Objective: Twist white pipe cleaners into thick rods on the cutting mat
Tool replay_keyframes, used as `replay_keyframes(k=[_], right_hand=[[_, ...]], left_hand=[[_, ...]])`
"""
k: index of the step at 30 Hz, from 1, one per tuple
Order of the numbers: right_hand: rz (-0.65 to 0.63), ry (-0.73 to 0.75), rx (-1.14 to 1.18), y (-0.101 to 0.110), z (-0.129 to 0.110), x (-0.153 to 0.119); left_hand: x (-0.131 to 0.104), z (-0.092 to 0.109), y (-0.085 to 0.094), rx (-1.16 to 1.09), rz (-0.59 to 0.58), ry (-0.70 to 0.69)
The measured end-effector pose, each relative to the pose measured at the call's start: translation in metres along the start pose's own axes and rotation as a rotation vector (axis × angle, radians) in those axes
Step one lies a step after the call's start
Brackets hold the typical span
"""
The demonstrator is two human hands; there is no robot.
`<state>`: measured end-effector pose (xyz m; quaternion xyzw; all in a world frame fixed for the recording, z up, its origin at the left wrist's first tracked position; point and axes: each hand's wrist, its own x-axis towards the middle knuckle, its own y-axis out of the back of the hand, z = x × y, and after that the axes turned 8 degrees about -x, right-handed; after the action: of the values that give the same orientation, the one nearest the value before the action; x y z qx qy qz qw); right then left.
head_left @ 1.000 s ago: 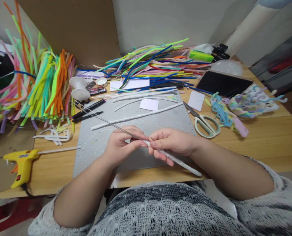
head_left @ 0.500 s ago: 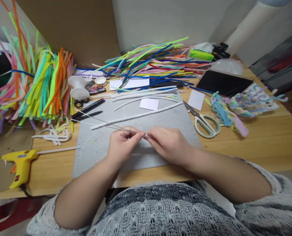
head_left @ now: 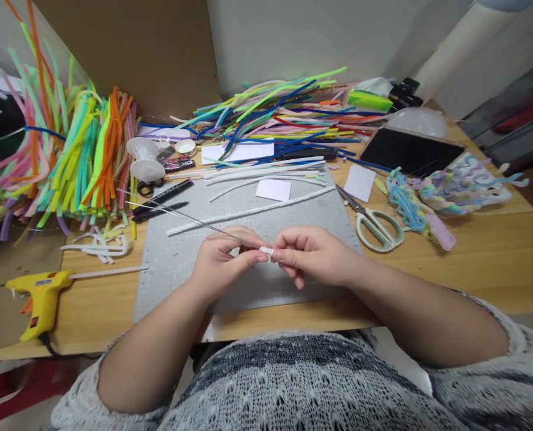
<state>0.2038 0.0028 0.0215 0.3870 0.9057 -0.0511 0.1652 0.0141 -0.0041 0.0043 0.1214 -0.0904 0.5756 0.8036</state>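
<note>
My left hand (head_left: 230, 258) is closed around two thin wires (head_left: 190, 219) that run out to the upper left. At the wires' near end, a short white coil of pipe cleaner (head_left: 267, 251) shows between my fingertips. My right hand (head_left: 314, 254) pinches the other side of this coil with thumb and forefinger, its lower fingers curled loosely below. Both hands are above the grey cutting mat (head_left: 167, 269). Behind them a long twisted white pipe cleaner (head_left: 248, 211) lies slantwise on the mat, with a small white card (head_left: 273, 190) beyond it.
Scissors (head_left: 378, 230) lie at the mat's right edge, near a dark-screened tablet (head_left: 421, 149). On the left are a yellow glue gun (head_left: 46, 293), black markers (head_left: 163, 197), a wire spool (head_left: 145, 158) and bundled coloured pipe cleaners (head_left: 73, 161). More loose pipe cleaners (head_left: 275, 114) are heaped at the back.
My right hand has turned and its fingers have opened out somewhat, so the white coil shows more. The wires' far ends have swung slightly up and left.
</note>
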Motion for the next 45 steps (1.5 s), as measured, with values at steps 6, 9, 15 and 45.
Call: replay_keyframes(k=[6,9,15,45], right_hand=[[-0.199,-0.042,0.276,0.004,0.005,0.002],[-0.320,-0.056,0.391,0.008,0.011,0.005],[-0.338,-0.089,0.359,0.007,0.012,0.009],[-0.266,-0.043,0.450,-0.001,0.011,0.002]], left_hand=[[0.000,-0.001,0.002,0.034,-0.011,-0.079],[-0.001,0.000,0.003,0.052,-0.008,-0.095],[-0.002,0.000,0.000,0.099,0.063,-0.013],[-0.001,-0.002,0.001,-0.027,0.043,-0.030]])
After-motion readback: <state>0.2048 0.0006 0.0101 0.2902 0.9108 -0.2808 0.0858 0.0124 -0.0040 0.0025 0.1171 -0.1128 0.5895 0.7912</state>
